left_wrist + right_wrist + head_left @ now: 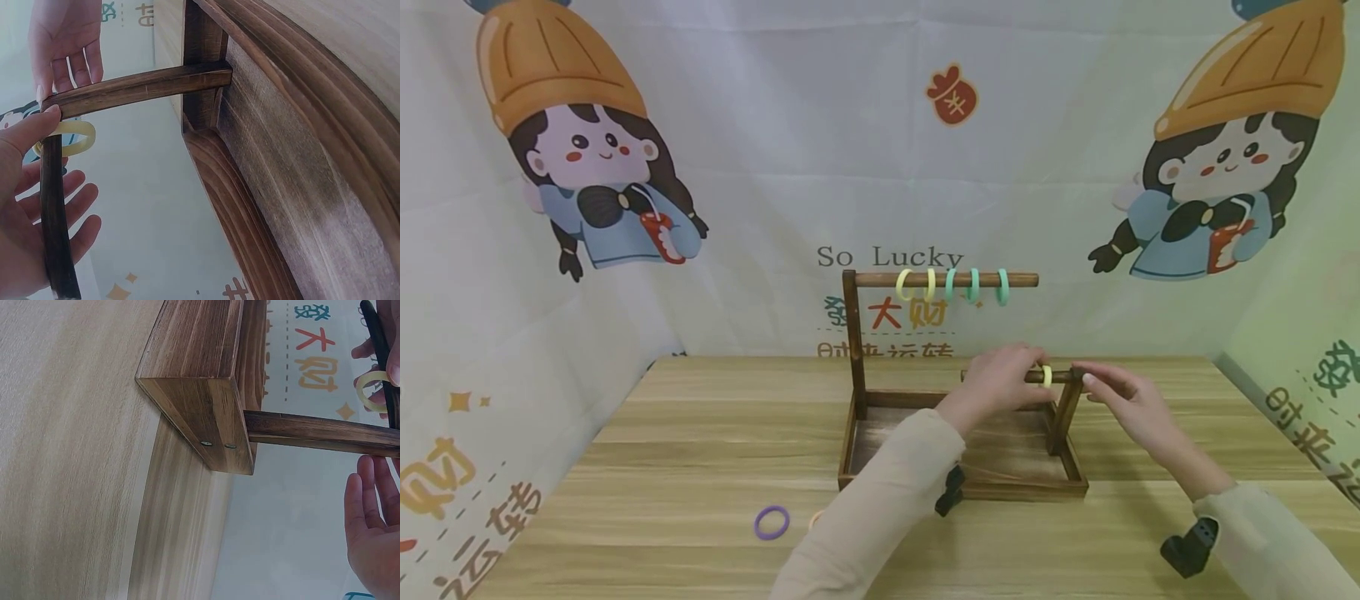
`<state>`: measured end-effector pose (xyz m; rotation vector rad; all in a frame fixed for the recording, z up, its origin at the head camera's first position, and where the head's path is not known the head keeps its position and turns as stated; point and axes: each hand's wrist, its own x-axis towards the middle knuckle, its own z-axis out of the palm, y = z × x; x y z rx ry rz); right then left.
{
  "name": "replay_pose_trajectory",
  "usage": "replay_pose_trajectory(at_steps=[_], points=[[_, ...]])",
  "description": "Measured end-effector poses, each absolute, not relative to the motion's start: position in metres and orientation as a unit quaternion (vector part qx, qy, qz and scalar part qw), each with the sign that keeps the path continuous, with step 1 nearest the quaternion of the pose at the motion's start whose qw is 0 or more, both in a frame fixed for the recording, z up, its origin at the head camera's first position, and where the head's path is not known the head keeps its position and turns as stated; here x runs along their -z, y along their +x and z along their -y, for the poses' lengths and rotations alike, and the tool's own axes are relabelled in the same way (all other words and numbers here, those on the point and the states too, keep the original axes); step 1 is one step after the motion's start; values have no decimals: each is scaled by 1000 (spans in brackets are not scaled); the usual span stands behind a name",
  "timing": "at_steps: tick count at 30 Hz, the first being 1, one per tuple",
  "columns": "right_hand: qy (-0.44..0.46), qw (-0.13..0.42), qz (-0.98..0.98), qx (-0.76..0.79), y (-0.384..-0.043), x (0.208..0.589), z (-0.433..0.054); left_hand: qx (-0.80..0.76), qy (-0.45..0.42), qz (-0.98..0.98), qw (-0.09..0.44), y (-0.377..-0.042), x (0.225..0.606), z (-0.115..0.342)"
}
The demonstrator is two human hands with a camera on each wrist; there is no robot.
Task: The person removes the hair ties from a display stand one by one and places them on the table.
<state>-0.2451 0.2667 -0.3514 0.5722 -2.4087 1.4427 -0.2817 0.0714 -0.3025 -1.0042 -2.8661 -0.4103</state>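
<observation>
A dark wooden rack (pixel 855 350) has a tray base, a tall post with an upper bar (pixel 880 280), and a short post (pixel 1064 421) with a lower bar (pixel 1062 377). My left hand (pixel 996 379) is at the lower bar, thumb and finger pinching a pale yellow ring (pixel 87 142) that encircles it close to the short post. The left hand's other fingers spread behind the bar. My right hand (pixel 1131 404) holds the top corner of the short post between thumb and fingertips; its remaining fingers extend loosely.
Two yellow rings (pixel 931 285) and several green rings (pixel 973 285) hang on the upper bar. On the wooden table (pixel 700 450), a purple ring (pixel 772 522) lies front left, beside an orange ring (pixel 815 520) mostly hidden by the left sleeve. A printed cloth (pixel 790 125) surrounds the table.
</observation>
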Motion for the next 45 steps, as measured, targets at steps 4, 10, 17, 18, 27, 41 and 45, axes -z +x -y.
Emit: replay_pose_trajectory(at_steps=[4,10,17,18,27,41,45], points=[[194,137,835,-496,-244,351,-267,136,-330,933,42,-282,303,-67],[192,140,835,-496,-244,351,-266,145,-332,931,42,-284,303,-59],[187,138,840,-491,-244,351,-265,165,-340,925,34,-285,303,-46],[184,138,842,-488,-243,351,-265,168,-340,925,33,-285,303,-43],[184,139,845,-483,-244,352,-266,208,-337,918,31,-287,303,-22],[189,142,839,-489,-244,352,-266,236,-333,912,33,-287,303,1],[187,140,842,-487,-243,352,-266,258,-336,905,31,-288,306,7]])
